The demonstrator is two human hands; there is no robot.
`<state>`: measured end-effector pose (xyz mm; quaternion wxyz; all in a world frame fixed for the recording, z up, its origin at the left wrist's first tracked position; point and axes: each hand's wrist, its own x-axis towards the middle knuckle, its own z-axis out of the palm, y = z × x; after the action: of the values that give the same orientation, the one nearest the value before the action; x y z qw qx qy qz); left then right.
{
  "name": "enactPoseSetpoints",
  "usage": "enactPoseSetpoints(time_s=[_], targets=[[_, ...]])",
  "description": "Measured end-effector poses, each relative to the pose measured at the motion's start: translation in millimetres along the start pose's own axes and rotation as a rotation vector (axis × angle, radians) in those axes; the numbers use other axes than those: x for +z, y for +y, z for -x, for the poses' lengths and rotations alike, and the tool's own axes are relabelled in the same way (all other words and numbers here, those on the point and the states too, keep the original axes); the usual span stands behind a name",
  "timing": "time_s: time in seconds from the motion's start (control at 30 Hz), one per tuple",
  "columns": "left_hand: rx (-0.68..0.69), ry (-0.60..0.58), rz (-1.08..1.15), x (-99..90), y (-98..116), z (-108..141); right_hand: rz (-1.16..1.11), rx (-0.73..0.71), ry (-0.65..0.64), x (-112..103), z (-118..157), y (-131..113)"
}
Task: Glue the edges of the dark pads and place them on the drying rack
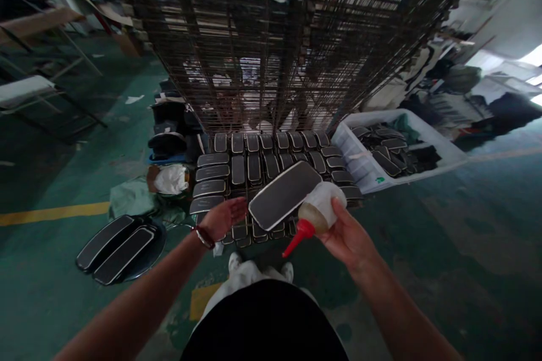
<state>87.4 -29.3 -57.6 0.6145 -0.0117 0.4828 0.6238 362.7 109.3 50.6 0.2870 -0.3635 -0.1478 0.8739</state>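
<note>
My right hand [345, 235] is wrapped round a squeeze bottle [320, 207], pale and cloudy with a red nozzle [298, 237] that points down and to the left. Just left of the bottle is a long dark pad [284, 194] with rounded corners and a light edge, tilted across the rows of smaller-looking pads. The bottle hides part of its right side. My left hand [223, 219], with a bracelet at the wrist, has its fingers stretched out toward the pad's left end. Whether the fingertips touch it I cannot tell.
Rows of similar pads [212, 172] lie beneath, before a tall wire rack [254, 51]. A white bin [406, 177] of dark pieces stands right. Two pads [125, 254] rest on a round dark thing at left, near an open bag [171, 179]. Dark bundles [167, 141] are stacked behind.
</note>
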Motion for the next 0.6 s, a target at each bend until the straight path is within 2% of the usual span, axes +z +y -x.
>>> enactPoseSetpoints(time_s=[0.07, 0.13, 0.23, 0.33, 0.43, 0.5, 0.6], targets=[[-0.016, -0.153, -0.168, 3.2, 35, -2, 0.058, 0.068, -0.03, -1, -6, -4], [-0.041, -0.289, -0.348, 18.5, 62, -3, 0.11, 0.121, -0.068, 3, -14, 1], [-0.098, -0.397, -0.525, 42.8, 82, -1, 0.152, 0.181, -0.155, 14, -30, 19], [-0.144, -0.389, -0.61, 51.6, 87, 1, 0.14, 0.202, -0.187, 22, -46, 38], [-0.122, -0.297, -0.664, 48.8, 87, 5, 0.096, 0.169, -0.173, 22, -48, 45], [-0.071, -0.262, -0.674, 46.8, 86, 10, 0.064, 0.074, -0.144, 16, -39, 38], [-0.031, -0.302, -0.678, 48.7, 84, 21, 0.072, -0.205, -0.044, 6, -20, 6]])
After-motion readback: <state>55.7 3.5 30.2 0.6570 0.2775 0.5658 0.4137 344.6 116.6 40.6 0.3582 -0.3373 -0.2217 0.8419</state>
